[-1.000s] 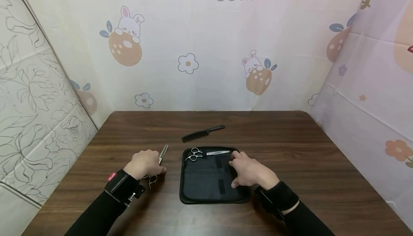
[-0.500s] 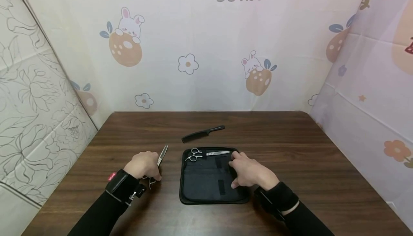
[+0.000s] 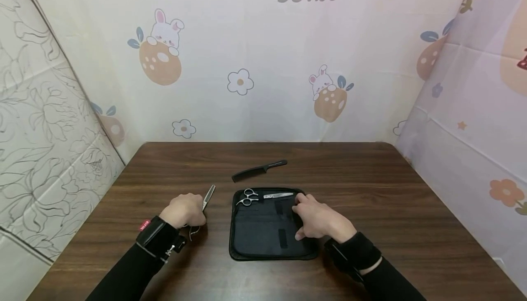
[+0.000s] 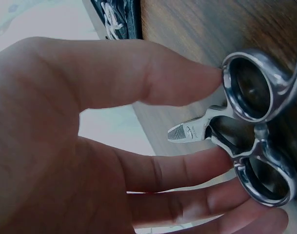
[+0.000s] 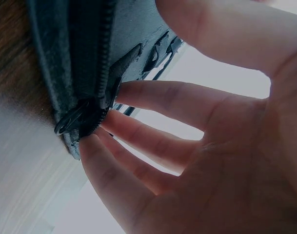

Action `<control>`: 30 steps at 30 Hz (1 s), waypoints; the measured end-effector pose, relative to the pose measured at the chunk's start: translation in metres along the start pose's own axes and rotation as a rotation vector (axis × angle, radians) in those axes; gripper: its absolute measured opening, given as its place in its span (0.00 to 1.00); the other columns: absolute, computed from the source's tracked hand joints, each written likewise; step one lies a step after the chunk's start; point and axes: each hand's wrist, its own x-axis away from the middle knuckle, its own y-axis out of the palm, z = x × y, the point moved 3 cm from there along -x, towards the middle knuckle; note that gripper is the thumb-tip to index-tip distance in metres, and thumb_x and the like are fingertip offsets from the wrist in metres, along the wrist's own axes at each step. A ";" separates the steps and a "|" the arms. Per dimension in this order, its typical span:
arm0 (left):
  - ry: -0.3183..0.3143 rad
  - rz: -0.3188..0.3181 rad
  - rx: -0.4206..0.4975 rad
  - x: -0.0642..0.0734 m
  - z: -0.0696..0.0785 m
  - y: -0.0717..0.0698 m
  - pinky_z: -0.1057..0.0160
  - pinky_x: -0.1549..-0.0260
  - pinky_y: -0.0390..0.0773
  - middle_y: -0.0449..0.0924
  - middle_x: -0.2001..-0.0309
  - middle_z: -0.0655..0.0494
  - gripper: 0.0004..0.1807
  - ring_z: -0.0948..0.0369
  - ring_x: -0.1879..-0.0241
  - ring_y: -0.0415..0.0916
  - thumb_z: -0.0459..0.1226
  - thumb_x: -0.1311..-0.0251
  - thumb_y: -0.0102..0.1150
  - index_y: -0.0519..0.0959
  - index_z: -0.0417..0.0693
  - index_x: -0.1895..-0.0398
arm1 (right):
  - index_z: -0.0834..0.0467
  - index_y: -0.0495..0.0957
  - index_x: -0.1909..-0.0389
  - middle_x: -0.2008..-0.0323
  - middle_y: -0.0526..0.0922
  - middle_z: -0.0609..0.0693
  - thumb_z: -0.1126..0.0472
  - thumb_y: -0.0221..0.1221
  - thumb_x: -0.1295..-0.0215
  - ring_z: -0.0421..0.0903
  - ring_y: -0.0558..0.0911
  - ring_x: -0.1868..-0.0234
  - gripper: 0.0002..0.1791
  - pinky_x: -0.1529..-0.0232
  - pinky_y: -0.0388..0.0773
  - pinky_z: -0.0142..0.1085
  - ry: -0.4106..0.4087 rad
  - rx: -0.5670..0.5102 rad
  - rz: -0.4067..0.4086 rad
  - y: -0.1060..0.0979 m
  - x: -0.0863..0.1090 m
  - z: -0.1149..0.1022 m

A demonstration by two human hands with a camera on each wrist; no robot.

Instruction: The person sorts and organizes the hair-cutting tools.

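My left hand (image 3: 184,210) is over a pair of silver hairdressing scissors (image 3: 209,196) lying on the table left of the case. In the left wrist view, thumb and fingers pinch the finger rings of the scissors (image 4: 272,105) from either side. My right hand (image 3: 321,217) rests on the right edge of an open black zip case (image 3: 263,232). Seen from the right wrist, its fingertips touch the zipped rim of the case (image 5: 82,63) near the zip pull, loosely spread. A second pair of silver scissors (image 3: 248,197) lies along the case's far side, under a dark strap.
A black comb (image 3: 259,170) with a handle lies on the brown wooden table (image 3: 350,168) beyond the case. Patterned cloth walls (image 3: 263,40) stand behind the table and at both sides.
My left thumb has closed in toward the handles of the scissors on the table. The right hand and the case have not moved.
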 end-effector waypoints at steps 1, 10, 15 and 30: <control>0.002 0.000 0.000 0.000 0.000 0.001 0.57 0.77 0.72 0.74 0.78 0.53 0.08 0.54 0.77 0.74 0.32 0.53 0.63 0.74 0.47 0.84 | 0.68 0.77 0.38 0.35 0.69 0.57 0.57 0.77 0.46 0.55 0.69 0.39 0.37 0.51 0.76 0.48 0.002 -0.002 -0.001 0.000 0.000 0.000; 0.040 0.022 -0.005 -0.003 -0.003 0.003 0.58 0.78 0.72 0.74 0.79 0.54 0.09 0.55 0.78 0.73 0.29 0.52 0.62 0.74 0.46 0.84 | 0.68 0.77 0.38 0.36 0.69 0.57 0.58 0.77 0.46 0.55 0.68 0.39 0.37 0.52 0.75 0.48 0.000 -0.009 -0.001 -0.001 0.001 -0.001; 0.055 0.059 0.003 -0.005 -0.006 0.005 0.58 0.79 0.72 0.74 0.79 0.55 0.14 0.55 0.78 0.73 0.37 0.53 0.69 0.73 0.48 0.85 | 0.68 0.77 0.38 0.35 0.69 0.57 0.57 0.77 0.46 0.55 0.68 0.39 0.36 0.51 0.76 0.48 0.002 -0.003 0.000 0.000 0.001 -0.001; 0.012 0.043 0.102 -0.013 -0.012 0.010 0.61 0.81 0.67 0.73 0.83 0.56 0.20 0.59 0.83 0.71 0.45 0.52 0.74 0.73 0.49 0.87 | 0.69 0.77 0.38 0.35 0.69 0.57 0.57 0.78 0.47 0.55 0.69 0.40 0.37 0.51 0.76 0.50 -0.004 -0.010 0.004 -0.001 0.000 0.001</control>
